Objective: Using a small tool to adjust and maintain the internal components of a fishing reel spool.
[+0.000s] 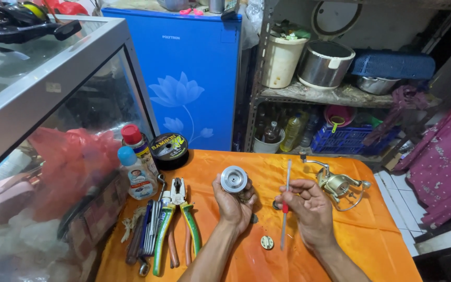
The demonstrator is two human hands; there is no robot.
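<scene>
At an orange-covered table (371,245), a person's left hand (233,201) is clenched round a silver reel spool (234,179), held face-up above the cloth. The right hand (309,206) pinches a thin white rod w/ red band (285,206), upright betw. thumb & fingers. Reel body (337,184) lies just beside the right hand; pliers (181,219) at left.

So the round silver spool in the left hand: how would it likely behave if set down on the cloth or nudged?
The silver spool, held by the left hand, looks like solid metal, so probably stiff and fairly heavy for its size. Its round rim suggests it would roll if laid on edge; flat-faced, it likely sits steady. The orange cloth may damp sliding.
</scene>
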